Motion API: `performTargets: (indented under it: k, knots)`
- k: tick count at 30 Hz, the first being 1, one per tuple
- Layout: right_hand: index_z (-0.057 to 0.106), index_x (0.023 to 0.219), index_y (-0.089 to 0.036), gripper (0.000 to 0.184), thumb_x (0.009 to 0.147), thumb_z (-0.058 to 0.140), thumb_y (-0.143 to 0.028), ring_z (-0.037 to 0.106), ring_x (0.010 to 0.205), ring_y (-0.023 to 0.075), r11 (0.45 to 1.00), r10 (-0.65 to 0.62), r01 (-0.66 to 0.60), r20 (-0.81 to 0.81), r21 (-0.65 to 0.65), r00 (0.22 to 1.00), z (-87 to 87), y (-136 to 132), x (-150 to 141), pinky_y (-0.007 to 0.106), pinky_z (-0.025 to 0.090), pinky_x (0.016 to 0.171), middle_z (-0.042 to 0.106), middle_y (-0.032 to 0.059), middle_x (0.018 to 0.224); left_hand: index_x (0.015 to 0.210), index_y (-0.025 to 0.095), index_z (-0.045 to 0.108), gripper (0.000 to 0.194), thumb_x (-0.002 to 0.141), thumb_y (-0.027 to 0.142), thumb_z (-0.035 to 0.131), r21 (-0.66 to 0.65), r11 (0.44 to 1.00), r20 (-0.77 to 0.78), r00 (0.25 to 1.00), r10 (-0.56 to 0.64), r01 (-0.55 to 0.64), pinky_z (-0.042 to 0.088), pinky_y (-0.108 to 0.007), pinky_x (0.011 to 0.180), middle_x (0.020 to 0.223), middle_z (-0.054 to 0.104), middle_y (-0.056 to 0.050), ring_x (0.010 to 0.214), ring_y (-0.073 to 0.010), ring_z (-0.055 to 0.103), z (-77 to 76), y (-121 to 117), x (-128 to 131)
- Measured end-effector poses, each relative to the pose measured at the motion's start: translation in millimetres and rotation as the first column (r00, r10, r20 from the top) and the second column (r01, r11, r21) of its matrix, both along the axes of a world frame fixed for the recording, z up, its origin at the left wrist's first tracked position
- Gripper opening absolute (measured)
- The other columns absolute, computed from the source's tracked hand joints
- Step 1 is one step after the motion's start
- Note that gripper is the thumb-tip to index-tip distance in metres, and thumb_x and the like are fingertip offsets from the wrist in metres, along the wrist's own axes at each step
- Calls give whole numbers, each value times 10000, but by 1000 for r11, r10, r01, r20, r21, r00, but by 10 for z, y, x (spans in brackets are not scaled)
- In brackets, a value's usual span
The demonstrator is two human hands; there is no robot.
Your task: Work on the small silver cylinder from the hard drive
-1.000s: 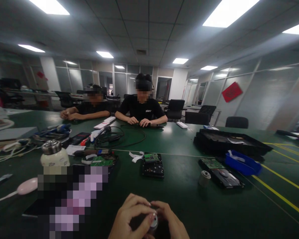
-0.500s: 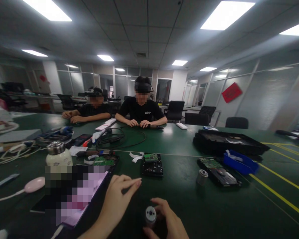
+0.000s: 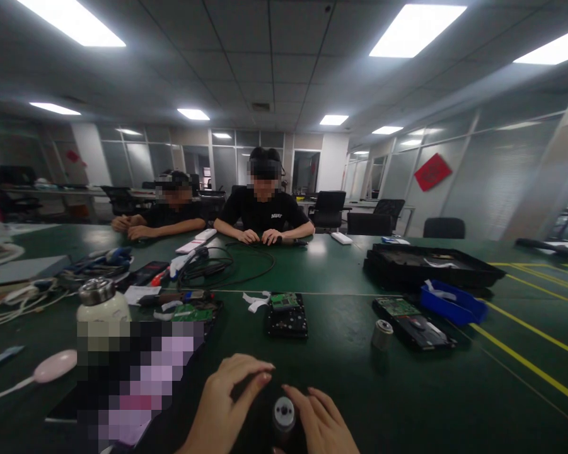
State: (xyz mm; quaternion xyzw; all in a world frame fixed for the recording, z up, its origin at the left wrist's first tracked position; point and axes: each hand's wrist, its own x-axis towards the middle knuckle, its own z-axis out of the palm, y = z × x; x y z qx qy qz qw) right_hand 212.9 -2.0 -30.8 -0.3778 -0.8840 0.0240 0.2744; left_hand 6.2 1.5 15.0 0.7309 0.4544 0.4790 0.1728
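A small metal cylinder with a round face and dark holes in it, like a small motor, stands upright on the table in front of me. My right hand is close against its right side with the fingers stretched forward past it. That thumb is mostly hidden at the bottom edge. To the upper left of the cylinder is my left hand, thumb and index fingertips a little apart, and I see nothing between them. A second similar cylinder stands farther right, away from both hands.
Beyond my hands lies a black drive with a green circuit board. Another drive lies right, near a blue tray and a large black tray. A cream bottle and cables are left. Two people sit across the table.
My left hand has come down and nearer the cylinder, its thumb and index tips slightly parted. My right hand's fingers have straightened beside the cylinder. The view has shifted slightly.
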Motion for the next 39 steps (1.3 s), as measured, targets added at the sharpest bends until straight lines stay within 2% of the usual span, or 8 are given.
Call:
performTargets:
  k: [3,5,15,21,28,32,36,39]
  knots:
    - [573,1162,-193,467,742,702,-353,681,913,259,1000,8,-8,25,12,1000,70,-46,-51,414,502,917,712,78,1062,924,250,718,163,901,309,567,110,970,10,976,-219,217,538,-277,798,893,753,-17,878,-178,674,-8,-106,89]
    - [588,1106,-194,402,737,691,-312,676,910,259,1000,-3,3,30,-12,1000,130,-82,-84,431,490,930,715,76,1027,929,240,716,151,901,287,575,124,958,26,964,-264,259,543,-272,800,889,756,-23,872,-174,677,-15,-144,126]
    - [578,1092,-185,409,711,700,-273,687,878,268,1000,-6,6,-12,-8,1000,87,-65,-95,472,496,914,721,74,995,1001,232,707,169,884,204,589,142,954,27,963,-270,264,539,-293,726,841,730,-41,825,-188,627,5,-111,141]
    - [550,1139,-165,473,705,676,-307,674,937,309,992,-6,6,3,-126,1000,268,-92,-69,635,333,1015,697,115,1072,1048,261,703,207,882,205,592,98,954,-67,958,-278,283,526,-314,759,874,711,-41,866,-193,583,5,-110,116]
    - [496,1157,-246,368,803,481,-146,594,1109,234,998,-50,34,-291,-58,955,354,-175,43,462,375,1048,671,50,1096,1115,259,672,257,896,194,551,153,943,-100,954,-281,294,518,-307,716,905,680,-57,852,-195,567,-13,-141,115]
    - [572,1017,-253,171,898,453,-222,612,1024,204,982,-119,50,-393,-182,912,390,-182,7,437,368,1044,679,29,972,1166,299,631,297,908,199,523,76,952,-117,951,-287,296,512,-295,729,962,652,-47,892,-192,569,-31,-174,115]
    - [603,965,-215,163,879,488,-291,623,949,215,957,-184,42,-485,-288,855,467,-158,-60,388,470,912,672,62,942,1237,286,482,466,804,198,632,63,967,-4,969,-248,248,510,-311,785,1007,625,-28,917,-194,591,-110,-211,119]
    - [624,960,-213,176,845,553,-325,619,979,233,933,-180,0,-466,-360,866,530,-147,-93,437,424,962,684,68,976,1240,267,361,617,722,163,679,35,988,30,988,-149,148,517,-326,790,1072,589,-41,910,-194,607,-186,-230,120]
